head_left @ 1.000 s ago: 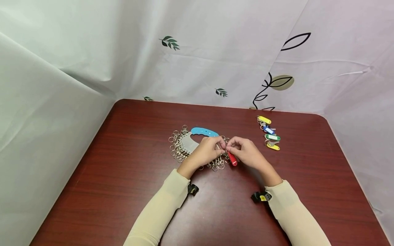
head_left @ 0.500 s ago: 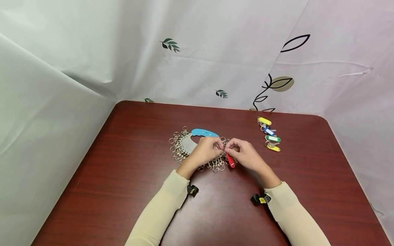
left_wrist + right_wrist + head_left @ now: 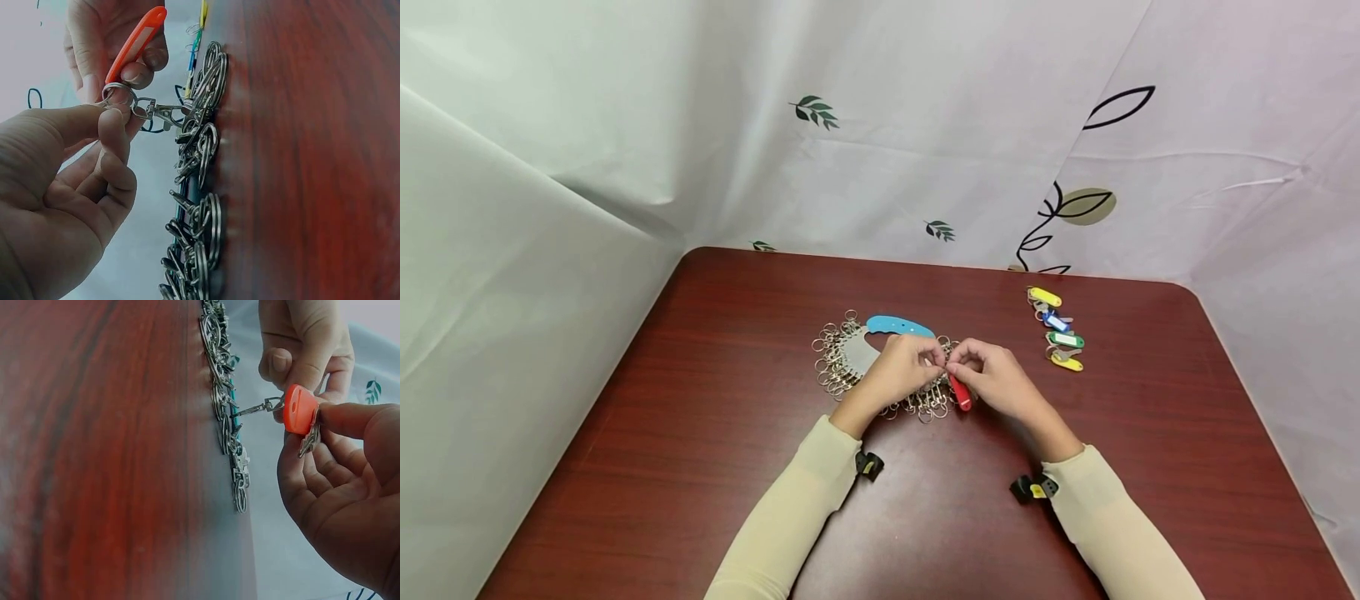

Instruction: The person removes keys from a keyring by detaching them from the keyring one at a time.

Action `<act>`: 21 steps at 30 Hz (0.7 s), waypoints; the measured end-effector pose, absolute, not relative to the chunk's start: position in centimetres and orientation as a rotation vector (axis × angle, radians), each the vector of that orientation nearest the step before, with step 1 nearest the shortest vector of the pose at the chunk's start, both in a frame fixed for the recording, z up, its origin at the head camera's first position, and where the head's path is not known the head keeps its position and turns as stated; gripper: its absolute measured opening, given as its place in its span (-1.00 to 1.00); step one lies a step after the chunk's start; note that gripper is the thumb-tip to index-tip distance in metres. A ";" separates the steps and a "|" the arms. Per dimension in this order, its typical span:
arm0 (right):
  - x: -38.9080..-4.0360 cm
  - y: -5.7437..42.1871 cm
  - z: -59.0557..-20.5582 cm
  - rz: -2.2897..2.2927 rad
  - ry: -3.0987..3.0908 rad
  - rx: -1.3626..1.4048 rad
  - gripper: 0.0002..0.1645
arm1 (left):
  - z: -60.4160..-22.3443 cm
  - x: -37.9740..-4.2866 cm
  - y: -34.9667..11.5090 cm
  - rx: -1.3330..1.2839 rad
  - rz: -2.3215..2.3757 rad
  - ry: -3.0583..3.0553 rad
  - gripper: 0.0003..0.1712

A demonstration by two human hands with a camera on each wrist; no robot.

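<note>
A red key tag (image 3: 961,393) hangs between my hands over the right end of a metal key holder (image 3: 859,353) with a blue handle (image 3: 901,325). My right hand (image 3: 1000,375) pinches the tag near its ring end; a key (image 3: 310,439) hangs beside it in the right wrist view. My left hand (image 3: 904,365) pinches a split ring (image 3: 119,94) between thumb and index finger. That ring meets the tag's end and joins a snap hook (image 3: 164,114) leading to the holder. Fingertips partly hide where ring and tag meet.
Several tagged keys lie at the back right of the table (image 3: 700,433): a yellow tag (image 3: 1045,297), a blue tag (image 3: 1057,322), a green tag (image 3: 1066,340) and another yellow tag (image 3: 1066,360). Many snap hooks with rings (image 3: 833,367) fan around the holder. A white curtain (image 3: 865,150) stands behind.
The red tag's lower end has swung slightly left, and my right hand has shifted a little left toward the left hand. Both hands keep their pinch.
</note>
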State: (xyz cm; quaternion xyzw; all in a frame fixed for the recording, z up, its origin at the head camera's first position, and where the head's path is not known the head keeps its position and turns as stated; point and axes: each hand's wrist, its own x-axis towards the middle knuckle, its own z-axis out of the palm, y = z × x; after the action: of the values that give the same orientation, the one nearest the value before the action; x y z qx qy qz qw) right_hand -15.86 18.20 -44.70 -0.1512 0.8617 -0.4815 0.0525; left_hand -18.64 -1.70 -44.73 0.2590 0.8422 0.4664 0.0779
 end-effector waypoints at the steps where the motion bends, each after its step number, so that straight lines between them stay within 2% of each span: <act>1: -15.8 18.2 -44.7 -1.448 2.640 -0.461 -0.94 | -44.7 -18.6 -1.7 0.783 1.394 2.516 -0.83; 9: -15.8 18.1 -44.8 -1.398 2.708 -0.419 -0.92 | -44.5 -18.6 -1.8 0.846 1.354 2.524 -0.85; 21: -15.8 18.1 -44.7 -1.412 2.751 -0.404 -0.93 | -44.2 -18.6 -1.7 0.786 1.219 2.641 -0.89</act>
State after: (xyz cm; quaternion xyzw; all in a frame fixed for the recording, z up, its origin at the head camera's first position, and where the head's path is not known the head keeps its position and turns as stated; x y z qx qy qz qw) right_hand -15.75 18.08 -44.72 -0.1295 0.8821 -0.4528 0.0114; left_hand -18.62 -1.67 -44.22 0.2605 0.8748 0.4036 0.0642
